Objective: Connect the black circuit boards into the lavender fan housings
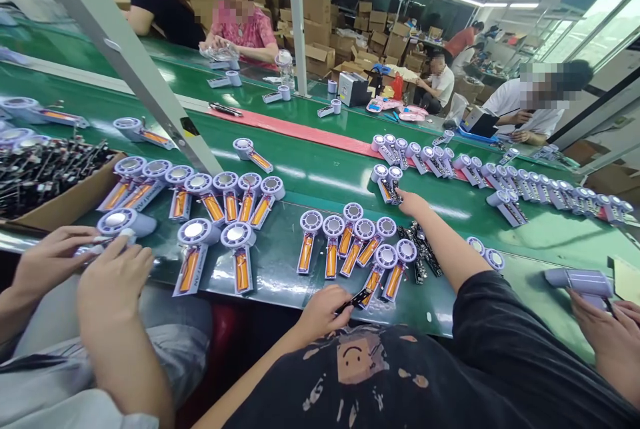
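Observation:
My left hand [326, 310] pinches a thin black circuit board [356, 298] at the table's near edge. The board reaches over the handle of a lavender handheld fan [386, 257] that lies open with an orange battery inside. My right hand [414, 204] is stretched forward onto the belt, its fingers closed at the handle end of another handheld fan [395, 176], which has a black board in its handle. Below my right forearm lies a loose pile of black circuit boards [421, 254]. Several open fans with orange batteries, such as one fan [311, 222], lie between my hands and leftward.
On the left a co-worker's hands [113, 269] work on a fan, near a cardboard box [65, 192] of black boards. Rows of fans [525, 182] line the green belt [310, 176] on the right. Another person's hand [595, 316] holds a fan at far right. A metal post [135, 69] slants across the left.

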A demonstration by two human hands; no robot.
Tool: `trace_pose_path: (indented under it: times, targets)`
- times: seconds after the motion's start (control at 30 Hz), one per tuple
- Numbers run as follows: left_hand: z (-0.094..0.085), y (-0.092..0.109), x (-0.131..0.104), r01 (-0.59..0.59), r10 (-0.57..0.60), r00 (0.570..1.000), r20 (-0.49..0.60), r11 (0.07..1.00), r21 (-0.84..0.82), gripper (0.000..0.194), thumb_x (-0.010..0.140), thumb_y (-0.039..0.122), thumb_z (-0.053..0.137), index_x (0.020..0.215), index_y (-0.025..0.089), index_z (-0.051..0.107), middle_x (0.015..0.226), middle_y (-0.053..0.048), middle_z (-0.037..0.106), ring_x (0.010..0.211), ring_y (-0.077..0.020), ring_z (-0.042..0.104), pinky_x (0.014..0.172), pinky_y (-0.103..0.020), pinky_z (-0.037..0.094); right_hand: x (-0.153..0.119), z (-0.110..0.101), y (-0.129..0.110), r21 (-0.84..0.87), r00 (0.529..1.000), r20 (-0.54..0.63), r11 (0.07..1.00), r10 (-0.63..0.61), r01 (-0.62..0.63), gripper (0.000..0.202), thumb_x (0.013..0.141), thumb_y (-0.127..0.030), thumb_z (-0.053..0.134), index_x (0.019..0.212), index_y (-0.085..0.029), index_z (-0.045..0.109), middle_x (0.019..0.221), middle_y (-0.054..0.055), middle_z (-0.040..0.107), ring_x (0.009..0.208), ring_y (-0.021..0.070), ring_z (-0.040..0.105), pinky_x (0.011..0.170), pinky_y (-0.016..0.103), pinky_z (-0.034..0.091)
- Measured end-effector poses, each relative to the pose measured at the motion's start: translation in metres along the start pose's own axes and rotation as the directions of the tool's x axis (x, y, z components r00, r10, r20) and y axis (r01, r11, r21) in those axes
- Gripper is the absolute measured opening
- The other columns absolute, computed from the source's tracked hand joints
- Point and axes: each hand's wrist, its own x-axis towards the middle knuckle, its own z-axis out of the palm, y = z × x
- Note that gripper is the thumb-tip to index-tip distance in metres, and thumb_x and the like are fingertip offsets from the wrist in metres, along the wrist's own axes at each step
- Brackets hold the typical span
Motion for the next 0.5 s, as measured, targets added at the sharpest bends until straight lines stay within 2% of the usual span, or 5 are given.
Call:
trace_pose_path:
  times: [0.2, 0.33, 0.43, 0.5]
  targets:
    - [-0.002, 0.002, 0.0, 0.021, -0.021, 1.0, 0.02, 1.0, -0.011, 0.025, 0.093, 0.023, 0.043, 0.082, 0.019, 0.065, 0.066, -0.003, 0.064, 0.063, -0.0158, 0.057, 0.062, -0.026, 0.044, -0.007, -0.004, 0.001, 0.011, 1.0, 0.002, 1.0, 0.012, -0.012, 0.04, 0.096, -0.039, 0.061, 0.131, -0.02, 0.058, 0.134, 0.01, 0.059, 0.115, 0.023, 0.061, 0.097, 0.046, 0.054]
    - [-0.001, 0.0, 0.0, 0.028, -0.028, 0.999, 0.026, 0.999, -0.029, 0.026, 0.093, 0.025, 0.042, 0.082, 0.018, 0.065, 0.065, -0.003, 0.064, 0.063, -0.0161, 0.057, 0.061, -0.026, 0.043, -0.013, -0.016, 0.002, 0.033, 0.999, 0.023, 0.999, 0.037, -0.038, 0.042, 0.096, -0.039, 0.061, 0.133, -0.02, 0.056, 0.135, 0.01, 0.058, 0.117, 0.0239, 0.061, 0.098, 0.048, 0.053]
    - [0.0, -0.001, -0.002, 0.048, -0.046, 0.998, 0.039, 0.998, -0.045, 0.027, 0.094, 0.026, 0.043, 0.084, 0.019, 0.067, 0.067, -0.003, 0.064, 0.065, -0.016, 0.058, 0.062, -0.026, 0.043, -0.027, -0.029, 0.0, 0.074, 1.0, 0.006, 0.997, 0.025, -0.026, 0.053, 0.096, -0.038, 0.061, 0.144, -0.021, 0.048, 0.141, 0.013, 0.055, 0.122, 0.0271, 0.059, 0.102, 0.053, 0.051]
    - [0.001, -0.002, -0.002, 0.065, -0.062, 0.997, 0.048, 0.996, -0.057, 0.027, 0.094, 0.028, 0.043, 0.085, 0.019, 0.067, 0.066, -0.003, 0.064, 0.065, -0.016, 0.058, 0.063, -0.026, 0.044, -0.046, -0.033, -0.005, 0.122, 0.999, -0.014, 0.992, -0.037, 0.039, 0.059, 0.097, -0.034, 0.057, 0.152, -0.022, 0.039, 0.147, 0.016, 0.052, 0.125, 0.0286, 0.058, 0.106, 0.052, 0.048]
